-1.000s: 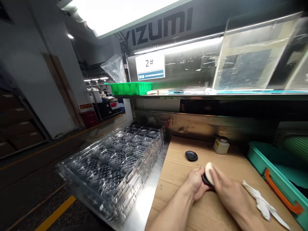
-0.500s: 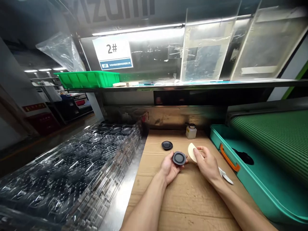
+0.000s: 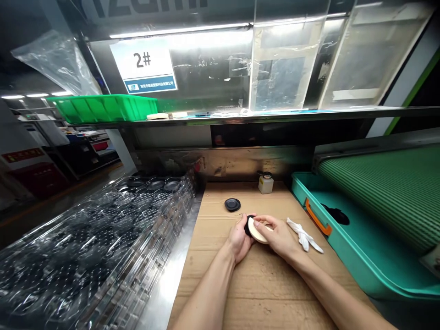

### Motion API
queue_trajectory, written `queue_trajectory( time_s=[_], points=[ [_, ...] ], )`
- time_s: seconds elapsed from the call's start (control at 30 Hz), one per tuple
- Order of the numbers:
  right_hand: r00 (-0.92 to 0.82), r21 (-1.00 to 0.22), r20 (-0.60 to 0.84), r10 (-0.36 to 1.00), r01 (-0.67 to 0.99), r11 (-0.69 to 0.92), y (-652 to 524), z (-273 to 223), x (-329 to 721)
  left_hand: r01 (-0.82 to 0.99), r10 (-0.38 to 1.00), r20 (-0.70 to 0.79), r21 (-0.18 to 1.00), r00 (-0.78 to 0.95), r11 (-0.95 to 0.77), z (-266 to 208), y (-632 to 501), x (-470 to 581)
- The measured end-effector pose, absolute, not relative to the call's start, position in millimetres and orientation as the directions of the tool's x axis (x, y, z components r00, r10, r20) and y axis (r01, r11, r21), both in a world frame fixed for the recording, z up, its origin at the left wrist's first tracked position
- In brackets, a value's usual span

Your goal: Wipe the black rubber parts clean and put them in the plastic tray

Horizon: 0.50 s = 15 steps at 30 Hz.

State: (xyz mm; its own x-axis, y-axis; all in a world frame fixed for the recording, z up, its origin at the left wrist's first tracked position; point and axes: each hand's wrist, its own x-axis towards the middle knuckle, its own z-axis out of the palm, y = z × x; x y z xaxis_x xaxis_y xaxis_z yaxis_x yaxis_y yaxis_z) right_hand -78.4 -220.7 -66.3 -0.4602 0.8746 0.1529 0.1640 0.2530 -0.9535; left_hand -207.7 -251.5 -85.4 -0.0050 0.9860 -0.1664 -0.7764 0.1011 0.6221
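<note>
My left hand [image 3: 239, 240] is closed round a round black lid-like part [image 3: 246, 225], which is tilted and mostly covered. In my right hand [image 3: 279, 236] is a cream-coloured round pad [image 3: 257, 232], its face laid against the black part. A second round black part [image 3: 233, 205] lies flat on the cardboard sheet [image 3: 220, 279] just beyond my hands. To the right of my right hand rests a crumpled white glove [image 3: 304, 236].
A small white bottle with a dark cap [image 3: 266, 183] stands at the back. On the right, a teal bin [image 3: 347, 261] holding black parts sits beside a green conveyor belt [image 3: 385, 183]. Stacked clear plastic trays [image 3: 137, 256] fill the left. A green basket [image 3: 106, 108] rests on the shelf above.
My right hand has brought the cream pad leftward onto the black part in my left hand, covering most of its face. The white glove shows more fully. The whole view has shifted slightly.
</note>
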Motion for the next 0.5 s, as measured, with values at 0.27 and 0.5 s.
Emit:
queue_trajectory(
  time_s=[0.27, 0.5],
  points=[
    [-0.600, -0.941, 0.011, 0.800, 0.264, 0.211, -206.8, -71.8, -69.7, -0.805, 0.975, -0.221, 0.580, -0.013, 0.121, -86.3, -252.7, -210.2],
    [-0.518, -0.864, 0.268, 0.812, 0.243, 0.440, -206.1, -66.7, -72.8, -0.800, 0.970, -0.244, 0.584, -0.013, 0.136, -84.4, -249.5, -208.9]
  ],
)
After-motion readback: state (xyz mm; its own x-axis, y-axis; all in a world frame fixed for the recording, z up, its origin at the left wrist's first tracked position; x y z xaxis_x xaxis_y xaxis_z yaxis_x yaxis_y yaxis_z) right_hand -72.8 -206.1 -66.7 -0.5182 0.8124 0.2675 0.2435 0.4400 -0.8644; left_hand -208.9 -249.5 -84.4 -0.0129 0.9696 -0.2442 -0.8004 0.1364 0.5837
